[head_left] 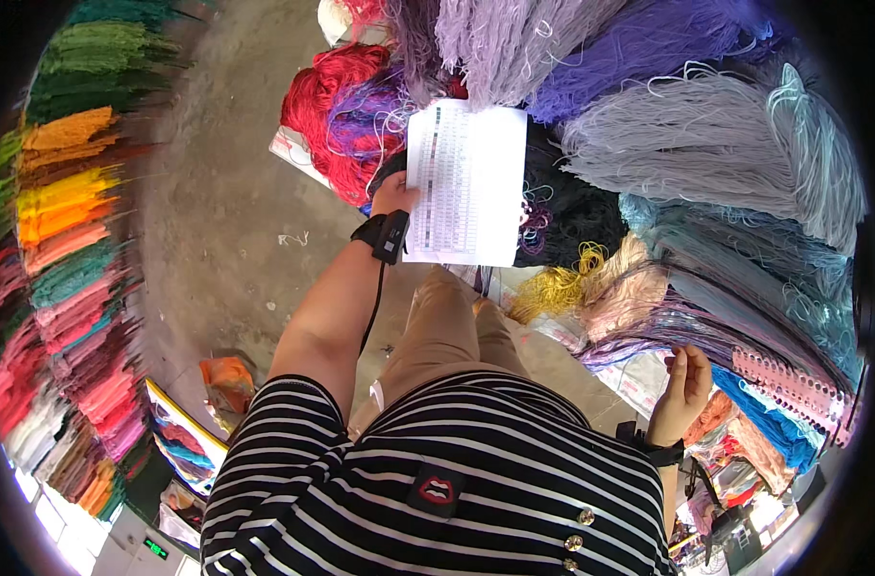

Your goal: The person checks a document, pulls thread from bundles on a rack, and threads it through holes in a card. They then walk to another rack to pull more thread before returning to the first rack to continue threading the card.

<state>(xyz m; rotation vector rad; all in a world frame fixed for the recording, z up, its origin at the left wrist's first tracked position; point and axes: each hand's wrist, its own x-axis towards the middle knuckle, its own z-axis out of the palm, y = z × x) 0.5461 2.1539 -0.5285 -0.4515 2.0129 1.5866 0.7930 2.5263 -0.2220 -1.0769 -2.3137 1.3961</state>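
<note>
One printed white sheet (471,182), pinched at its left edge in the left hand (396,196), above black yarn (591,216); held from one side, it might flop or slip should that grip slacken. Right hand (683,389): fingers narrowly curled beside purple strands (639,331), which might snag; holding or not, cannot tell. Writing: tabular rows on the sheet, too small to read.

White sheet (468,187); red yarn (327,144); violet yarn (639,58); yellow yarn (553,292); black-white striped shirt (486,432).
</note>
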